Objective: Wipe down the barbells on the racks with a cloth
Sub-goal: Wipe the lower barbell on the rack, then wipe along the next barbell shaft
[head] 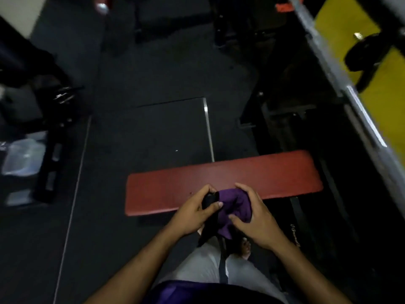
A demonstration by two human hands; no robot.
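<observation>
hands: 2 (pixel 192 212) (pixel 254 216) | cloth: 1 (pixel 232 207) | red bench: 1 (pixel 241 174) | barbell: 1 (pixel 341 84)

Dim, underexposed overall; dark floor (pixel 153 128) swallows detail. Brightest patches: yellow wall (pixel 381 88) at right, pale wall strip at upper left. Glare streak along the barbell (pixel 350 99). Motion blur heavy at left edge and top. Wide-angle bending toward corners. Centre reasonably sharp

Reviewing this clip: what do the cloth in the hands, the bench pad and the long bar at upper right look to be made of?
Cloth: soft woven or knit fabric, purple and black, matte; it bunches and folds. Bench pad: likely vinyl or leatherette over padding, red, dull sheen, rounded edges. Bar: grey metal, probably steel, with bright glints.
</observation>
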